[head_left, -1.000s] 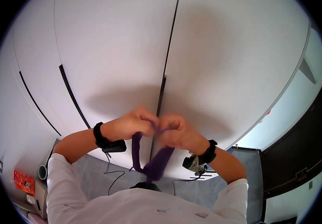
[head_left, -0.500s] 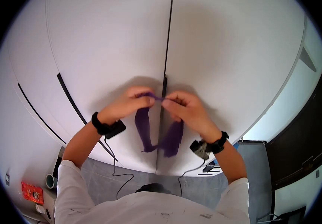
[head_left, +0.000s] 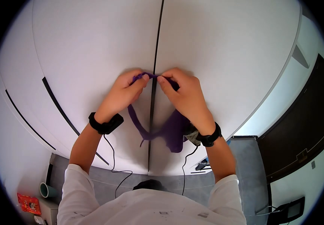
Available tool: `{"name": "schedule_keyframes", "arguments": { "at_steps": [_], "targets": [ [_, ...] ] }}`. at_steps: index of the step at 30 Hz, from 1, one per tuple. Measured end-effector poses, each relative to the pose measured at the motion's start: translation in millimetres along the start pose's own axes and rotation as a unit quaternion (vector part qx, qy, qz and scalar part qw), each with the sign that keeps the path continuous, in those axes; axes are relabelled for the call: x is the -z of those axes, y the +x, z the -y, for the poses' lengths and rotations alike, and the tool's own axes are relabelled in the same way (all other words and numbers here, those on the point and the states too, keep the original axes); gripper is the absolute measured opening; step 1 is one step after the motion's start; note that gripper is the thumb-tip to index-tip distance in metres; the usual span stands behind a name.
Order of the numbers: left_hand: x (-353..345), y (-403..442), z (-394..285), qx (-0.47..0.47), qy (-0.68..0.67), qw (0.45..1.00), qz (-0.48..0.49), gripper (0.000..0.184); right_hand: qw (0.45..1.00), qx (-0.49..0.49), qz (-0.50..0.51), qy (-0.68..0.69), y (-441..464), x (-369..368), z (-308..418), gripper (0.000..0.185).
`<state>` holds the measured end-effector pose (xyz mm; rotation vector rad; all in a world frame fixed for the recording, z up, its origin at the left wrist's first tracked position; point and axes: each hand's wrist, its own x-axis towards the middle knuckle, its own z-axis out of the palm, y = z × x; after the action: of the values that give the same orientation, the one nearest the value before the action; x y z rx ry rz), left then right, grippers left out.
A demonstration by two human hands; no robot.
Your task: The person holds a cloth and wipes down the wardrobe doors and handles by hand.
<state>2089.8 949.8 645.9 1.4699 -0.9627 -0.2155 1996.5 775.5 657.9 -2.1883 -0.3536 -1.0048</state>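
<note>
A piece of purple cloth hangs from both hands in front of white cabinet doors. Its narrow upper edge stretches between my fingertips, across the dark gap of the doors. My left hand is closed in a pinch on the left end of that edge. At the right end, my right hand pinches the cloth with thumb and fingers. Below, a thin strip loops from the left hand down to a wider panel under the right hand. What kind of cloth item it is, I cannot make out.
White cabinet doors with long black handles fill the view ahead. Cabled black wrist devices sit on both wrists. A green-lined cup and a red packet are at lower left; a dark door is at right.
Both hands have risen against the cabinet doors with the purple cloth. The upper edge is now spread straighter between them, and the wider panel hangs more to the right.
</note>
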Motion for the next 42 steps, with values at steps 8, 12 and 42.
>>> {"name": "schedule_keyframes", "arguments": {
  "at_steps": [8,12,42],
  "targets": [
    [-23,-8,25,-0.077,0.095,0.99,-0.074,0.019,0.999,-0.016,-0.002,0.04,-14,-7,-2,0.014],
    [-30,-11,25,-0.016,0.011,0.998,-0.059,0.021,0.996,0.052,-0.061,0.026,-21,-21,-4,0.011],
    [-58,-27,46,-0.057,-0.137,0.982,-0.119,0.022,0.877,-0.162,-0.17,0.42,-38,-65,9,0.023]
  ]
}}
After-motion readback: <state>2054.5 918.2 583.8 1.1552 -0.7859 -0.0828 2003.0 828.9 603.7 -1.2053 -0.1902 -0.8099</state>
